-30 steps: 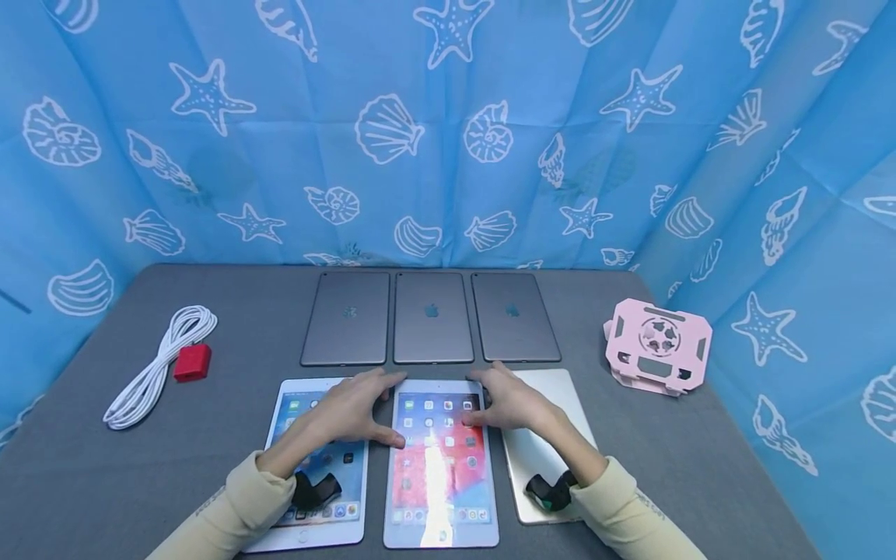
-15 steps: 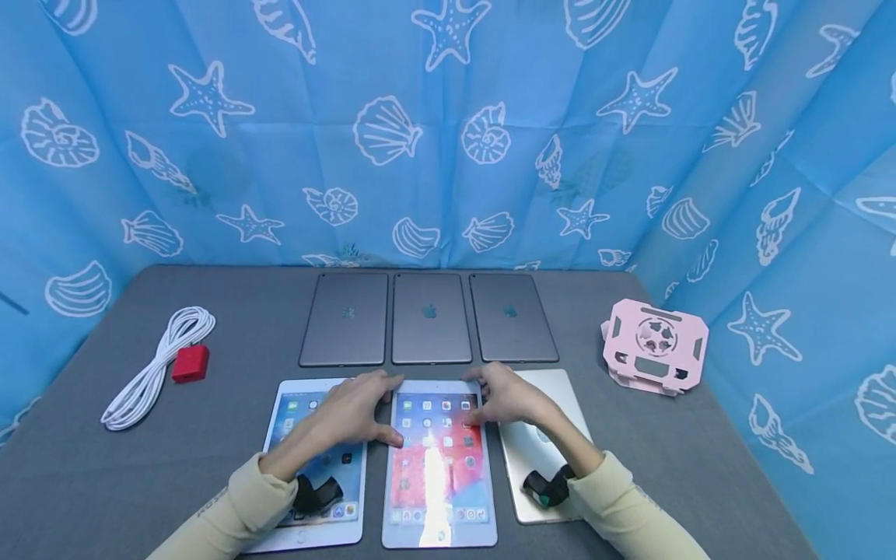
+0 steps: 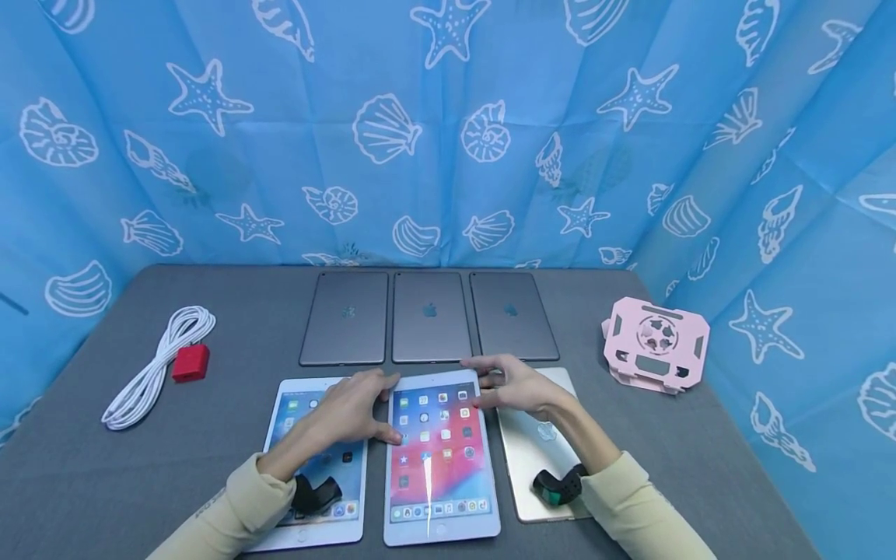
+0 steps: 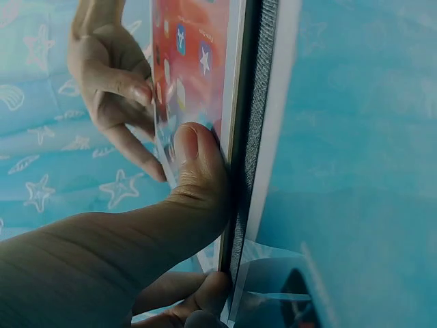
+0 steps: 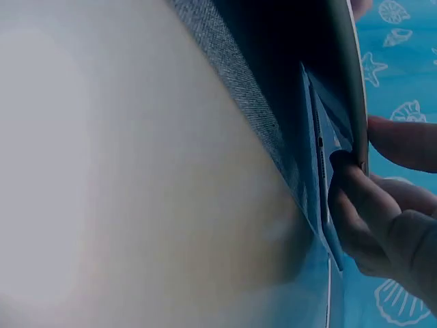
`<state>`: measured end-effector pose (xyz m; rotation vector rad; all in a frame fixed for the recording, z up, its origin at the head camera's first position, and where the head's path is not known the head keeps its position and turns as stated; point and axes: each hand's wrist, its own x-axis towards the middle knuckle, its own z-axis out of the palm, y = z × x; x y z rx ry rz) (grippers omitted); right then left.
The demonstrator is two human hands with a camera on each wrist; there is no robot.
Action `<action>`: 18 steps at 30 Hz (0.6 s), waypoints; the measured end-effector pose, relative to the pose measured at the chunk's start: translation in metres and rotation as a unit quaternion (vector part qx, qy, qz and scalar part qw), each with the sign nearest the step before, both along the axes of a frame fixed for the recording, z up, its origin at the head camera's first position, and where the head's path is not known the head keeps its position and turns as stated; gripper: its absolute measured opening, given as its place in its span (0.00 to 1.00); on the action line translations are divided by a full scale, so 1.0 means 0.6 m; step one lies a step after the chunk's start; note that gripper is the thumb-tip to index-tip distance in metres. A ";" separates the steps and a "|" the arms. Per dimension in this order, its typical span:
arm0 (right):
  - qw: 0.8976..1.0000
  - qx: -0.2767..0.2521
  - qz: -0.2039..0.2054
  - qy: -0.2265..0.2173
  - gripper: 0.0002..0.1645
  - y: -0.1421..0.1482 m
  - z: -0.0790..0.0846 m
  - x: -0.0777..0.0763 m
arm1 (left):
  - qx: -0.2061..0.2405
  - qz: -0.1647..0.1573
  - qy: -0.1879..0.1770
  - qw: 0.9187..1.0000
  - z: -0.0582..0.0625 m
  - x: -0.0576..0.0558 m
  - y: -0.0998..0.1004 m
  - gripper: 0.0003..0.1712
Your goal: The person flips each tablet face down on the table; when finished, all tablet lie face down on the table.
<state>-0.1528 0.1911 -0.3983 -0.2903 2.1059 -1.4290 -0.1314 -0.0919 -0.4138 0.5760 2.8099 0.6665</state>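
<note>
A white tablet (image 3: 438, 459) with a lit screen of app icons lies face up in the middle of the front row, its right side raised off the table. My right hand (image 3: 521, 387) pinches its upper right edge. In the right wrist view, that hand's thumb (image 5: 406, 142) is on the screen side and its fingers are underneath. My left hand (image 3: 355, 406) holds the upper left edge. In the left wrist view, the left thumb (image 4: 201, 157) presses on the screen's border. Under my left forearm lies another lit white tablet (image 3: 329, 459); a gold-backed tablet (image 3: 528, 435) lies face down under the right one.
Three dark grey tablets, the left (image 3: 346, 319), middle (image 3: 432, 319) and right (image 3: 514, 317), lie face down behind. A coiled white cable (image 3: 157, 369) and red charger block (image 3: 190, 363) sit left. A pink folding stand (image 3: 656, 344) stands right. A blue patterned curtain (image 3: 448, 155) borders the table.
The right hand has taken hold of the middle tablet's edge and raised that side, shifting slightly up and right. The glare on its screen has narrowed. The left hand has hardly moved.
</note>
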 end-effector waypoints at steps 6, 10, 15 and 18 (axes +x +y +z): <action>0.997 -0.074 0.008 -0.019 0.41 0.017 -0.009 -0.004 | 0.006 -0.005 0.004 1.000 -0.005 -0.002 -0.005 0.56; 0.991 -0.127 0.007 -0.043 0.42 0.024 -0.012 -0.008 | 0.015 -0.009 0.003 1.000 -0.008 -0.003 -0.008 0.55; 0.985 -0.157 -0.004 -0.069 0.43 0.026 -0.013 -0.011 | 0.026 -0.007 -0.005 1.000 -0.011 -0.006 -0.010 0.54; 0.984 -0.164 -0.003 -0.069 0.43 0.026 -0.012 -0.012 | 0.030 -0.004 -0.009 0.999 -0.009 -0.007 -0.009 0.54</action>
